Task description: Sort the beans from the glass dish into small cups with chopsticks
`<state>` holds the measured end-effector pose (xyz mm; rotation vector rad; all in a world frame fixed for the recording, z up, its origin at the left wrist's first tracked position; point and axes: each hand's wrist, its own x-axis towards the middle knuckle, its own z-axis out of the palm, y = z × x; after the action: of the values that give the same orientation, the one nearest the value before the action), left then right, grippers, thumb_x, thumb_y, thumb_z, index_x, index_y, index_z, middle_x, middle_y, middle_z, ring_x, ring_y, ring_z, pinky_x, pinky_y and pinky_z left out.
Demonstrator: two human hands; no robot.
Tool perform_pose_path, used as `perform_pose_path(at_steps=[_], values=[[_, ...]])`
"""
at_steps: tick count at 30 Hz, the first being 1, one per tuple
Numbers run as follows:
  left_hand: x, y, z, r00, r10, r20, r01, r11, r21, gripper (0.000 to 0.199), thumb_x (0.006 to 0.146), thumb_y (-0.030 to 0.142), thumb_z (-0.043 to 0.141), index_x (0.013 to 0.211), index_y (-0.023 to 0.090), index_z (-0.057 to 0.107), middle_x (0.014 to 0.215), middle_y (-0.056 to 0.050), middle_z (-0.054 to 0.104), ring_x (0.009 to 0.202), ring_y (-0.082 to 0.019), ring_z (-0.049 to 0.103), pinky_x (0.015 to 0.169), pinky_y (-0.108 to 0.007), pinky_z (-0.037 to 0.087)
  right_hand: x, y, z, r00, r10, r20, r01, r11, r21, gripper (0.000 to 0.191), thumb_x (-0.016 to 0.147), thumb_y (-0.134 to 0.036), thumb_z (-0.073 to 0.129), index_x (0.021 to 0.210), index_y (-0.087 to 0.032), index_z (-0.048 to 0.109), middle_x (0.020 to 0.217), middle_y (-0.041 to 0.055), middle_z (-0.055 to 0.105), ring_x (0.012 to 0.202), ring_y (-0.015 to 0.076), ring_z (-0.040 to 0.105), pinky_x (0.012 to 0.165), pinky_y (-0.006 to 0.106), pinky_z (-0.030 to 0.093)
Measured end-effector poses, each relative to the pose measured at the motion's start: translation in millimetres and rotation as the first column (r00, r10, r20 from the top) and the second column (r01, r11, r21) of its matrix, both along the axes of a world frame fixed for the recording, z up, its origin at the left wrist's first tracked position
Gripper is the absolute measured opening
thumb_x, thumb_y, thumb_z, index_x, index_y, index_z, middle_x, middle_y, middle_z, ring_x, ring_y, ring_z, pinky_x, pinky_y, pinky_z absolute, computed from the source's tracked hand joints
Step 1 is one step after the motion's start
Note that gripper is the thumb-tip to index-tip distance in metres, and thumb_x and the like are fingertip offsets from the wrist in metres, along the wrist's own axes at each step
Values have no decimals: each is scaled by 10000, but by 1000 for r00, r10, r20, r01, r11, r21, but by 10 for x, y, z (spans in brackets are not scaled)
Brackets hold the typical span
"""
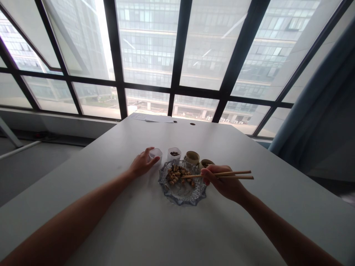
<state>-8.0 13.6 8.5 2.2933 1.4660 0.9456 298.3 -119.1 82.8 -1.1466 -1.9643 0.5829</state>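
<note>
My right hand (226, 183) grips a pair of wooden chopsticks (234, 173), their tips among the nuts in a scalloped glass bowl (181, 201). Brown and tan nuts (176, 174), perhaps mixed kinds, lie heaped towards the bowl's far left side. Beyond the bowl's left edge, my left hand (142, 162) is closed around the near left side of a translucent plastic cup (156, 152). No contents show in that cup. Whether the chopstick tips pinch a nut, I cannot tell.
Behind the bowl stand a second translucent cup (171, 155) with dark pieces inside and two small olive-brown cups (192, 158), the right one partly hidden by my right hand. Papers (152, 118) lie at the white table's (124, 221) far edge. Windows and a blue curtain (310, 96) lie beyond.
</note>
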Motion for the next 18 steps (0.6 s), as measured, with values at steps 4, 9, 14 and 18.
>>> perform_pose_path(at_steps=[4,9,14,18], values=[[-1,-1,-2,1000,0,-4,0,1000,-9,748,856,720,384,1345,159,457,1235,-170,647,1067,-323,643,939,-459,482,-21,-10,-26,1000,11,25,-11,1000,28,421,926,-486,556,628,-200,639,540,23,619,473,140,560,465,262,455],[1,-11,-2,1000,11,-15,-11,1000,1,743,855,724,384,1345,171,458,1232,-160,649,1059,-320,646,930,-453,486,-6,-8,-49,1000,29,-12,-29,1000,9,406,912,-485,588,630,-198,644,550,24,641,475,146,590,488,271,486],[4,-22,7,1000,15,-16,-15,1000,1,729,859,717,389,1343,177,467,1190,-152,669,1028,-317,658,903,-448,498,43,50,-70,937,-170,-307,140,983,-118,443,822,-605,646,680,-186,665,535,36,664,453,173,625,453,290,515],[2,-9,-6,1000,9,-4,-9,1000,3,743,859,715,393,1348,161,465,1187,-165,665,1050,-328,648,904,-455,494,119,55,-261,730,-364,-578,240,929,-282,463,738,-633,716,723,-172,677,538,41,672,446,176,624,439,302,539]])
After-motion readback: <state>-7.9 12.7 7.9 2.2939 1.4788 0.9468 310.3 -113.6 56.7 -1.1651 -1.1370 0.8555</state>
